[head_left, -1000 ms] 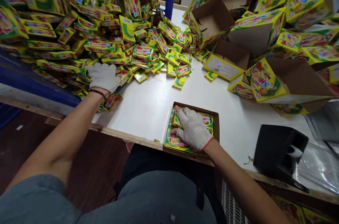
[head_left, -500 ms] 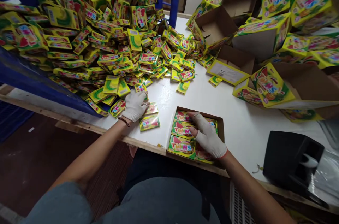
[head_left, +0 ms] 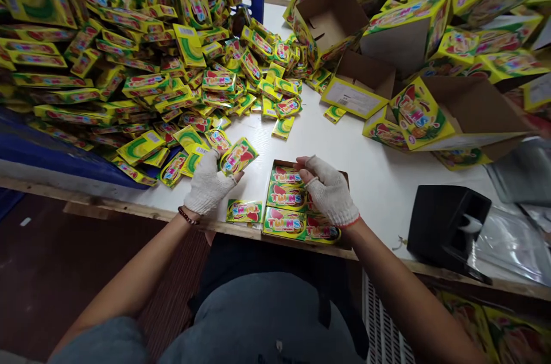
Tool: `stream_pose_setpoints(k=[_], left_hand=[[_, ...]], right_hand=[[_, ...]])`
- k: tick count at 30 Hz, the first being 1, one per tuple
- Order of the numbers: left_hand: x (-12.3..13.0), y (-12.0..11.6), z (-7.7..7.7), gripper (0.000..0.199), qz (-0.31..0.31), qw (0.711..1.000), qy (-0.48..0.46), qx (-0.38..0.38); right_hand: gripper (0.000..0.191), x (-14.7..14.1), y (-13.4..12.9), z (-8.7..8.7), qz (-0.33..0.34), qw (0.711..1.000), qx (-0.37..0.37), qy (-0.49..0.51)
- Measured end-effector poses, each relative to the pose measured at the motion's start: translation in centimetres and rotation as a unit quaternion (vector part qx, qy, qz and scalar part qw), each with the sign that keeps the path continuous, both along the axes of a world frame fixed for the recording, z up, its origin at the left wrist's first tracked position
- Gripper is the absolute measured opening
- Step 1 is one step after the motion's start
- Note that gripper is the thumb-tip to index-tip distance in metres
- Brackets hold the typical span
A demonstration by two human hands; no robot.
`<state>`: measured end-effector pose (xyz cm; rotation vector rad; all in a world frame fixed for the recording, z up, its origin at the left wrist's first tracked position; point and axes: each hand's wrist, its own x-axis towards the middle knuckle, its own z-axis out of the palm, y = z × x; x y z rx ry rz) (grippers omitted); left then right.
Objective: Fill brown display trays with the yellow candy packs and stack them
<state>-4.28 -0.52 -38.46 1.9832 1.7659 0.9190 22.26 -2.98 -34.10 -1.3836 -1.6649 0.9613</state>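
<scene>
My left hand, in a white fingerless glove, holds a yellow-green TWINS pack raised over the table. Below it another TWINS pack lies flat beside the open display box. That box sits at the table's front edge with several TWINS packs in rows. Over its right part is my right hand, gloved too, its thumb and fingers bent near the upper packs. Whether those fingers touch or grip a pack is hidden.
A large heap of packs spills from a blue crate at left. Open display boxes pile up at back right. A black tape dispenser and clear plastic bags stand at right.
My left hand has picked up a pack and raised it. My right hand has moved slightly within the view, still over the box. The whole view has shifted, with the heap now further left.
</scene>
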Motion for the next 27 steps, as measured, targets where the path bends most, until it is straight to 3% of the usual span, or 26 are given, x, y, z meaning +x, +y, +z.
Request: stream_pose_setpoints(k=[3,5,7,9,11,14,17,20,23,25,27], left_hand=[[4.2,-0.9,1.4,0.055,-0.037,0.992,-0.065,0.105],[6.4,-1.7,2.1,0.054,-0.112,0.984,-0.095,0.106],[6.9,-2.2,2.2,0.049,-0.163,0.979,-0.092,0.086],[5.7,-2.5,1.9,0.037,-0.167,0.983,-0.050,0.052],[3.3,-2.8,1.3,0.027,-0.164,0.986,0.024,-0.012],[0.3,-3.4,0.6,0.030,-0.208,0.959,0.148,-0.125],[-0.5,-4.5,0.2,0.031,-0.235,0.932,0.215,-0.173],[0.0,-5.4,0.1,0.027,-0.219,0.936,0.188,-0.199],[-0.3,-5.4,0.6,0.019,-0.167,0.943,0.127,-0.257],[-1.3,-4.9,1.4,0.019,-0.125,0.951,0.070,-0.273],[-2.5,-4.3,2.3,0.020,-0.084,0.962,-0.005,-0.260]], right_hand=[[0.047,-1.8,0.0,0.9,0.046,0.992,-0.050,0.104],[0.049,-2.3,-0.1,1.3,0.032,0.992,-0.031,0.117],[0.047,-1.7,0.2,1.4,-0.011,0.997,0.006,0.078],[0.047,-0.3,0.9,1.3,-0.020,0.999,0.041,0.018],[0.041,1.2,1.9,0.8,0.015,0.996,0.074,-0.046],[0.024,2.0,3.2,-0.8,0.085,0.981,0.105,-0.140],[0.022,1.1,3.8,-2.5,0.064,0.961,0.131,-0.236],[0.025,0.0,3.7,-3.3,0.033,0.925,0.161,-0.344],[0.027,0.0,2.8,-3.1,0.090,0.899,0.182,-0.388],[0.024,0.7,1.9,-2.8,0.116,0.907,0.210,-0.346],[0.025,1.4,0.6,-2.5,0.071,0.932,0.226,-0.275]])
